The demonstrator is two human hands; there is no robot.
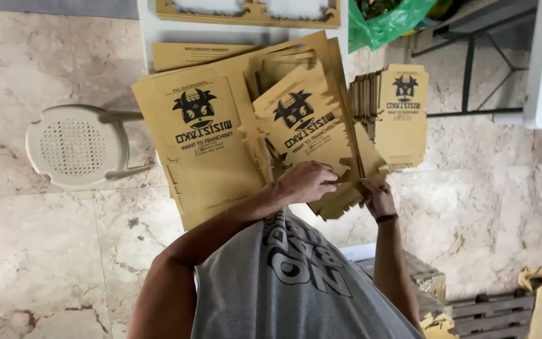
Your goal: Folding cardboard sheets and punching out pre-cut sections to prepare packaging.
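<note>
Left hand (305, 182) and right hand (377, 198) grip a flat cardboard box (308, 129); more stacks (401, 116) beside, stool (79, 147) left.

Right hand (377, 198) fingertips behind the cardboard sheet (308, 129); green bag (384, 22) cut off above.

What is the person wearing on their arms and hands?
Nothing covers the arms: they are bare, since the grey shirt with dark print has no sleeves. The left hand wears nothing. By the right hand, a thin dark band circles the wrist. No gloves.
</note>
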